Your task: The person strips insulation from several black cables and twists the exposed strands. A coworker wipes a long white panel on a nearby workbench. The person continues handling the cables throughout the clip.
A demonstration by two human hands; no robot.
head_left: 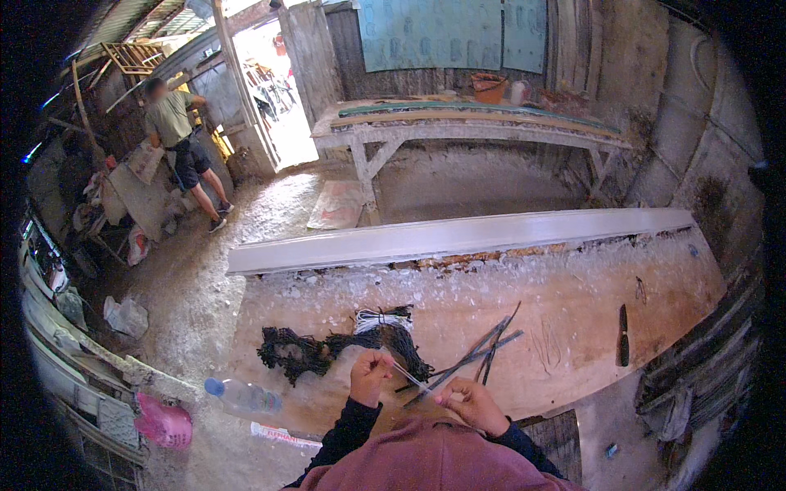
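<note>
My left hand is closed, with thumb and fingers pinched on one end of a thin whitish string. Opposite it, my right hand pinches the string's other end, so it spans slantwise between them above the table's near edge. Just beyond my left hand lies a tangled heap of black cords, and a bundle of white cord rests against more black strands. Several dark flat strips lie crossed beyond my right hand. Farther right are thin loose strands and a black knife-like tool.
A long white board runs along the wooden table's far side. A plastic bottle lies near its left edge; a pink bag sits beyond. Behind stands a workbench with an orange bucket. Another person stands back left.
</note>
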